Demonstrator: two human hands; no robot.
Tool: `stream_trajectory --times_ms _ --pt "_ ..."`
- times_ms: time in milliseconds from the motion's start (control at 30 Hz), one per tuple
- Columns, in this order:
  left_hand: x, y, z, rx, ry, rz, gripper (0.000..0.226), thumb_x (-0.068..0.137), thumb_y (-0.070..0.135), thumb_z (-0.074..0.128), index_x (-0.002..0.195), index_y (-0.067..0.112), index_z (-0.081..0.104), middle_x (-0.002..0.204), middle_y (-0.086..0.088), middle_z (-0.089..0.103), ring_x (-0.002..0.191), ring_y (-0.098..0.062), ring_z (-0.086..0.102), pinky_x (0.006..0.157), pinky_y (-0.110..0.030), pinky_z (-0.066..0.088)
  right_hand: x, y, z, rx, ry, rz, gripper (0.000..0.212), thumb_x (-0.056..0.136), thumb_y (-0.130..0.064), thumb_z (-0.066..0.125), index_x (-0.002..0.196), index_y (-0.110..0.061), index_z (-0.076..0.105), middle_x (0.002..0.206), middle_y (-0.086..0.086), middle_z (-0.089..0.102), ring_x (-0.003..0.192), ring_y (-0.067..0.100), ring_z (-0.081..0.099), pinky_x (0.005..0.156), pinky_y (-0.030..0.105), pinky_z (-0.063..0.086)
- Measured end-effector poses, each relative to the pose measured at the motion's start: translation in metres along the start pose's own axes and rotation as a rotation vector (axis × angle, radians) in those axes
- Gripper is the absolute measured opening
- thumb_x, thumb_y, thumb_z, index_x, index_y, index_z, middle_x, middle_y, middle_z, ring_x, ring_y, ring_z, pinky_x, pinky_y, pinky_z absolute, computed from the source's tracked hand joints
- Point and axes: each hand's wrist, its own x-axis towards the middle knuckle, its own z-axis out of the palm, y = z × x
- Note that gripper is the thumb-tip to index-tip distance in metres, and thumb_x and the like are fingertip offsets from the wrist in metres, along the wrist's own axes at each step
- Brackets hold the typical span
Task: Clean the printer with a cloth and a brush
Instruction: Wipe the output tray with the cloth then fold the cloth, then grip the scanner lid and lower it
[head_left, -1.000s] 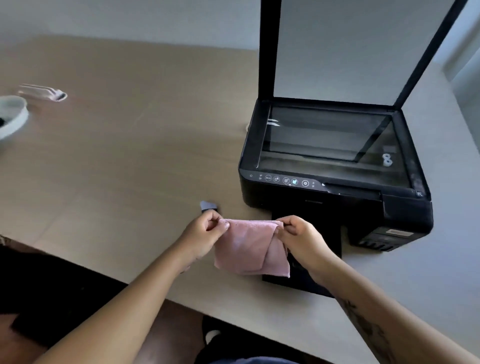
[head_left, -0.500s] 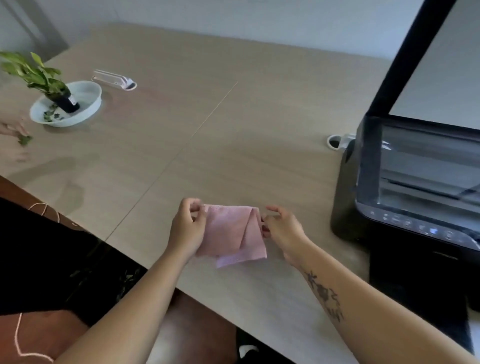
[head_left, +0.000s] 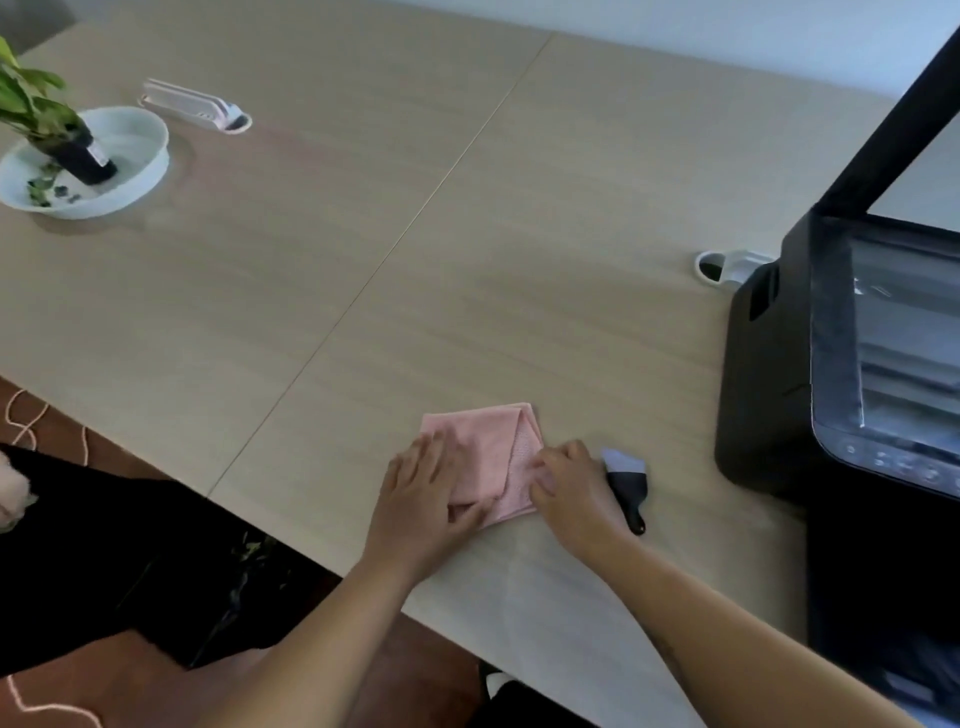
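Note:
A folded pink cloth (head_left: 491, 447) lies flat on the wooden table (head_left: 467, 260) near its front edge. My left hand (head_left: 423, 499) rests palm down on the cloth's left part, fingers spread. My right hand (head_left: 571, 491) presses its fingertips on the cloth's right edge. Just right of that hand lies a small black brush (head_left: 626, 480) with pale bristles, partly hidden by it. The black printer (head_left: 831, 364) stands at the right with its scanner lid raised and the glass showing.
At the far left stands a white dish (head_left: 124, 171) holding a small potted plant (head_left: 41, 114). A white cable port cover (head_left: 197, 106) lies behind it. Another cable hole (head_left: 714, 267) sits beside the printer's back corner. The table edge runs diagonally below my hands.
The cloth was held up between both hands; now it lies on the table with both hands flat on it. The view has swung left, and the brush shows beside my right hand.

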Motion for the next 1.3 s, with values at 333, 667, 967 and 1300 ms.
stream_trajectory --times_ms 333,667,967,1300 --pt "0.019 0.007 -0.009 0.111 0.069 0.088 0.082 0.075 0.073 0.041 0.138 0.020 0.047 0.144 -0.006 0.047 0.135 -0.030 0.037 0.108 -0.047 0.024 -0.011 0.016 -0.027 0.083 0.051 -0.056 0.030 0.095 -0.020 0.053 0.124 -0.015 0.059 0.119 0.006 0.053 0.098 0.019 0.053 0.084 0.025 0.040" --pt "0.022 0.137 -0.008 0.044 0.138 0.335 0.057 0.076 0.059 0.049 0.120 0.024 0.058 0.128 0.005 0.057 0.123 -0.026 0.046 0.094 -0.041 0.028 -0.103 0.108 -0.088 0.217 0.354 0.130 0.013 0.088 -0.022 0.059 0.097 -0.018 0.067 0.083 -0.007 0.058 0.070 0.011 0.052 0.068 0.029 0.050" --pt "0.022 0.262 -0.038 -0.157 0.352 0.561 0.055 0.082 0.043 0.056 0.124 0.008 0.054 0.128 -0.009 0.056 0.118 -0.028 0.050 0.101 -0.039 0.039 -0.175 0.179 -0.185 0.050 0.731 -0.066 0.019 0.087 -0.029 0.059 0.073 -0.017 0.060 0.065 -0.005 0.057 0.059 0.013 0.050 0.055 0.032 0.046" --pt "0.078 0.375 -0.152 -0.004 0.552 0.691 0.054 0.086 0.040 0.050 0.130 0.010 0.054 0.134 -0.005 0.055 0.124 -0.024 0.048 0.107 -0.038 0.038 -0.167 0.208 -0.363 -0.052 0.883 -0.105 0.018 0.094 -0.028 0.042 0.084 -0.017 0.052 0.069 0.000 0.058 0.064 0.029 0.055 0.058 0.042 0.051"
